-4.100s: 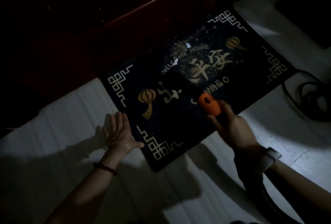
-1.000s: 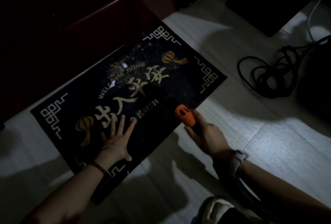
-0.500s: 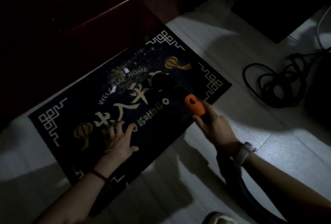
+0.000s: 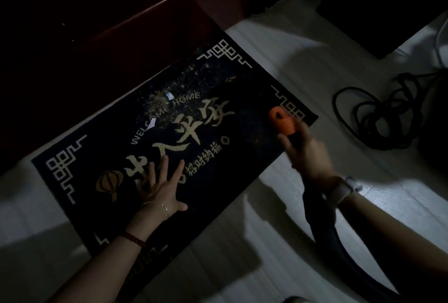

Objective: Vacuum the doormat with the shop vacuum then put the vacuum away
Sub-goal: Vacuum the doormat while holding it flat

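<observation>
Much of the view was taken up by a pale floor (image 4: 303,80) in dim light, with dark reddish wooden furniture (image 4: 121,12) filling the upper left. On the floor, set at a slant against the base of that furniture, lay the doormat (image 4: 247,157), dark with gold corner frets, gold characters and the words WELCOME HOME. A scatter of fine pale debris (image 4: 169,99) lay across its upper middle, around the lettering, with two small white scraps (image 4: 169,95) among it. To the right, well apart from the mat, a black cord (image 4: 378,118) lay in loose tangled loops on the floor. A dark vacuum hose (image 4: 339,239) ran from the lower right up under the right forearm to the right hand (image 4: 308,155), which gripped the hose's dark handle just behind its orange collar (image 4: 282,121), fingers curled round it; the collar sat over the mat's right end, near the corner fret, and the nozzle beyond it was lost in the dark. The left hand (image 4: 160,186) lay flat on the mat's lower left part, fingers straight and spread, pressing it down beside a gold lantern motif (image 4: 109,182). A pale watch (image 4: 344,190) sat on the right wrist; a red beaded bracelet (image 4: 133,238) and a thin bangle (image 4: 166,208) sat on the left.
</observation>
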A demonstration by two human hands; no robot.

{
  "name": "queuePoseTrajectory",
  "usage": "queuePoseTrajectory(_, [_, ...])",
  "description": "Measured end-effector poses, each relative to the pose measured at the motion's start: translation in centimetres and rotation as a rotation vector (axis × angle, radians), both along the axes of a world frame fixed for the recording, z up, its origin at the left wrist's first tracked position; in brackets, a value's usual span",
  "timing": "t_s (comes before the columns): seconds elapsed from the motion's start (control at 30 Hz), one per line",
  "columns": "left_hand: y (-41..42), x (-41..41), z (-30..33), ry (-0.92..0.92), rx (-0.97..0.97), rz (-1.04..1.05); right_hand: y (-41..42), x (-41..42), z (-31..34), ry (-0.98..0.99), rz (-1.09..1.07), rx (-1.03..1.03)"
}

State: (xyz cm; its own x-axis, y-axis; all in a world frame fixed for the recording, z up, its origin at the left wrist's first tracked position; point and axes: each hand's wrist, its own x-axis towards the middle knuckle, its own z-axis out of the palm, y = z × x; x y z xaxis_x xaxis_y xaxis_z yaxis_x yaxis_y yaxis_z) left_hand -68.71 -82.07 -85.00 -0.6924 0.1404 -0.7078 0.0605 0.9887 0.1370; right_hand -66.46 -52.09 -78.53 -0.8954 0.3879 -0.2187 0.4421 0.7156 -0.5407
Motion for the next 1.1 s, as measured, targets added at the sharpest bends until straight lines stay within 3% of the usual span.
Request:
queuePoseTrajectory(0.07, [0.0, 0.0, -0.1, 0.001, 0.008, 0.005, 1.7, -2.0, 0.2, 0.044, -0.169, -0.061])
queuePoseTrajectory(0.13, [0.1, -0.2, 0.0, 0.001, -0.005, 0.002, 1.4, -3.0, 0.4, 0.067, -0.177, -0.081])
queuePoseTrajectory(0.33, [0.3, -0.6, 0.7, -0.024, -0.024, -0.025, -4.4, 0.0, 0.3, -0.059, 0.217, -0.052])
queuePoseTrajectory(0.53, [0.3, -0.5, 1.0, -0.033, -0.031, -0.034, 0.3, -3.5, 0.3, 0.025, -0.127, -0.036])
queuePoseTrajectory(0.63, [0.2, -0.5, 1.0, -0.039, -0.020, -0.028, -2.6, -1.0, 0.7, -0.004, 0.008, -0.072])
queuePoseTrajectory(0.73, [0.1, -0.4, 1.2, -0.034, -0.017, -0.031, -6.7, 3.7, 1.3, -0.156, 0.298, -0.029])
queuePoseTrajectory(0.8, [0.0, -0.4, 1.2, -0.025, -0.004, -0.025, -6.5, 4.5, 1.4, -0.140, 0.341, 0.032])
queuePoseTrajectory(0.9, [-0.3, -0.1, 1.1, 0.008, -0.002, -0.023, -3.8, 2.1, 1.4, -0.056, 0.145, 0.097])
queuePoseTrajectory(0.97, [-0.5, 0.2, 1.0, 0.034, 0.003, -0.004, -3.3, 1.4, 1.2, -0.005, -0.048, 0.041])
queuePoseTrajectory(1.0, [-0.6, 0.3, 1.0, 0.050, 0.002, 0.013, -3.8, 1.7, 1.2, -0.009, -0.041, 0.016])
queuePoseTrajectory(1.1, [-0.9, 0.4, 1.0, 0.074, -0.017, 0.063, -7.3, 4.7, 1.1, -0.127, 0.290, -0.011])
